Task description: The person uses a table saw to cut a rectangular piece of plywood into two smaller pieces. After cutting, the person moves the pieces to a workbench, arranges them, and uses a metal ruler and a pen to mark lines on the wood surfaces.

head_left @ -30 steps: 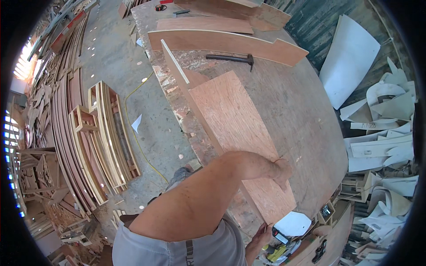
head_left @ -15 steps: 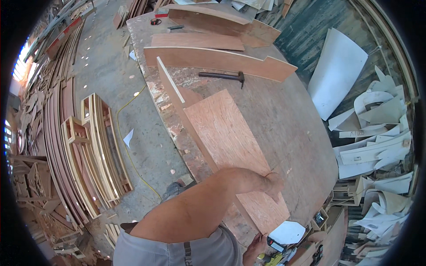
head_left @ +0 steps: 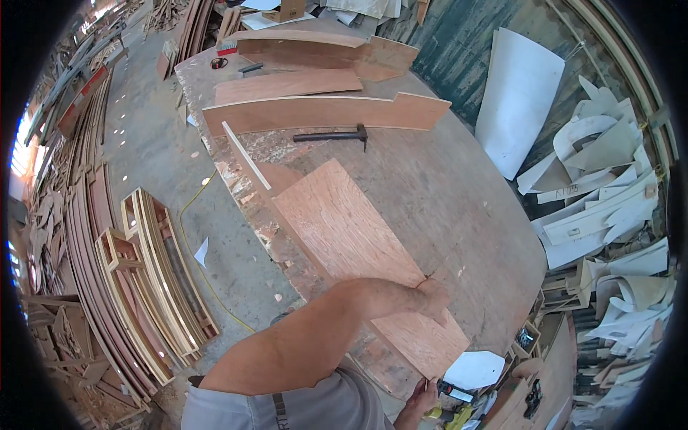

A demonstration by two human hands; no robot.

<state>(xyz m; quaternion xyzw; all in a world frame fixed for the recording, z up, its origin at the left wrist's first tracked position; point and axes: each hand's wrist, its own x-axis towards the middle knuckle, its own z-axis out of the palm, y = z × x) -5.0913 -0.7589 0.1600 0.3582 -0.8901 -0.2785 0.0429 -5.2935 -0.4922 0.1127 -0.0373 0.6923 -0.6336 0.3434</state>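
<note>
A long plywood panel lies slantwise on the worktable, its near end close to my body. My left arm reaches across it, and my left hand is closed over the panel's far edge, fingers partly hidden. At the panel's near corner is my right hand, its fingers pinched together; whatever is between them is too small to tell. A narrow upright board runs along the panel's left side. Beyond the panel rests a dark claw hammer, touched by neither hand.
Cut plywood pieces stand and lie at the table's far end. Near my right hand are a white sheet and a yellow-green power tool. Wooden frames and a yellow cord are on the floor at left. White templates line the right wall.
The view has shifted, so the table and the things on it appear further left. My left hand keeps its place on the panel, and my right hand stays at the near corner.
</note>
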